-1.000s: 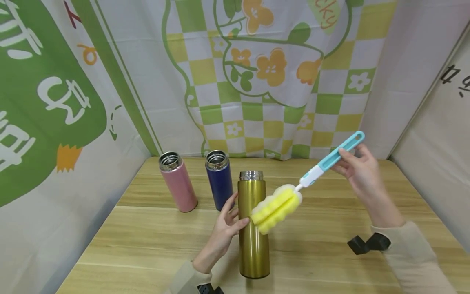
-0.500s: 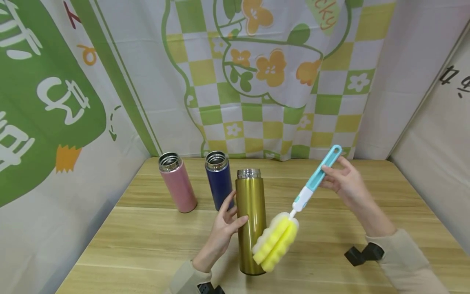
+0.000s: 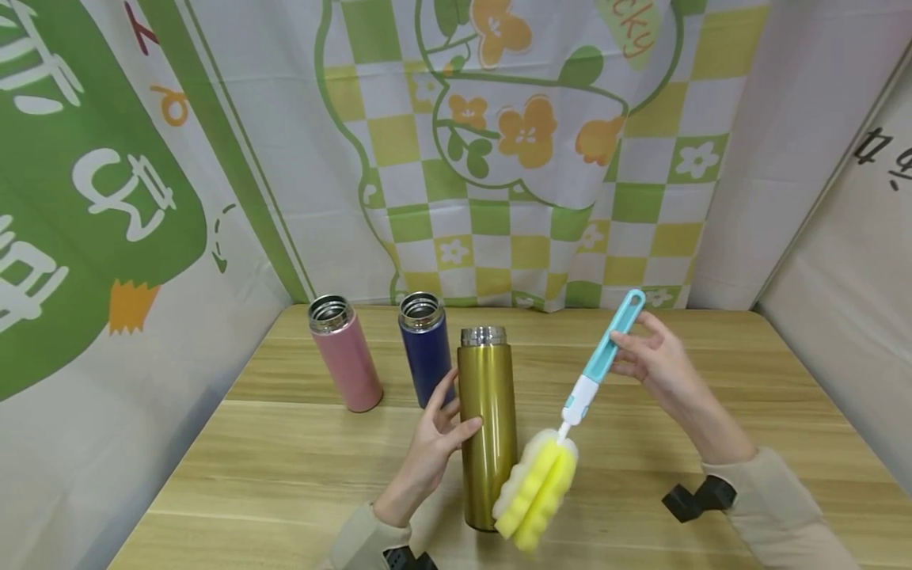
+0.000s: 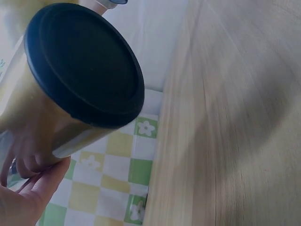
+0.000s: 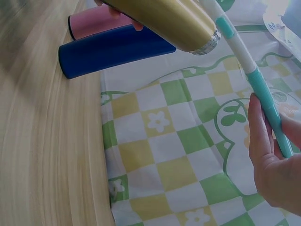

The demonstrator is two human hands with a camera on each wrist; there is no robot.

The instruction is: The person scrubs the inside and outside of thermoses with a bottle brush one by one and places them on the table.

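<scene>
My left hand [image 3: 427,459] grips a gold thermos bottle [image 3: 488,435] round its side, thumb toward the front. The bottle has no lid, and its steel mouth points up. In the left wrist view its dark base [image 4: 84,66] shows, raised off the table. Between the thumb and fingers of my right hand [image 3: 659,360] is the turquoise handle of a bottle brush [image 3: 613,336]. The brush slants down to the left. Its yellow and white sponge head [image 3: 537,491] hangs outside the bottle, beside its lower right side; whether they touch I cannot tell.
Behind the gold bottle, a blue bottle [image 3: 425,356] and a pink bottle [image 3: 347,356] stand without lids on the wooden table [image 3: 285,475]. A patterned cloth [image 3: 534,182] hangs at the table's back edge, and printed cloths hang on both sides.
My right hand has moved left and a little down. The brush has swung steeper, its sponge head dropping toward the bottle's base. The gold bottle has shifted slightly left and up.
</scene>
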